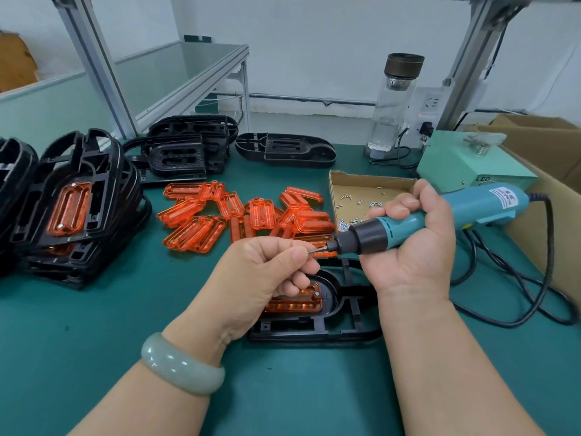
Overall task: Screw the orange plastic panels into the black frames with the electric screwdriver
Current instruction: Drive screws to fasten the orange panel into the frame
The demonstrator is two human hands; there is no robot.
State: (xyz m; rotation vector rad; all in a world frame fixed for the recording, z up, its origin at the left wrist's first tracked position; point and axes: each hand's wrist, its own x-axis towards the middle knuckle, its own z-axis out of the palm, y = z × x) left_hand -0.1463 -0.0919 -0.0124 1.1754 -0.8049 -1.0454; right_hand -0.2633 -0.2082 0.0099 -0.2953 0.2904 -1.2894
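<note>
The right hand point(418, 247) has its grip wrapped round the teal plastic electric screwdriver point(440, 212), a smooth barrel with a matt black collar, held nearly level above the worktop point(125, 325), which is covered by a dark green mat. The left hand point(261, 278), its wrist circled by a glossy pale green bangle point(182, 366), has its grip closed in a pinch: thumb and forefinger meet on the tip of the thin metal bit point(317, 249); whether a screw sits there is too small to tell. Directly under both hands a black moulded plastic frame point(345, 328) with a rounded end lies flat on the mat, and a ribbed, translucent orange plastic panel point(301, 303) is seated in its recess, partly hidden by the left hand. Beyond the hands lies a loose heap of the same oblong orange panels point(245, 215), overlapping one another. To the left stands a stack of black frames with orange panels fitted point(72, 209), and further back are empty black frames point(188, 152). A shallow brown cardboard tray point(371, 184) to the right of the heap holds small silvery screws point(349, 222). Behind it are a clear glass bottle with a dark lid point(393, 102) and a pale green metal box point(465, 165); a black cable point(550, 247) runs from the screwdriver's rear.
</note>
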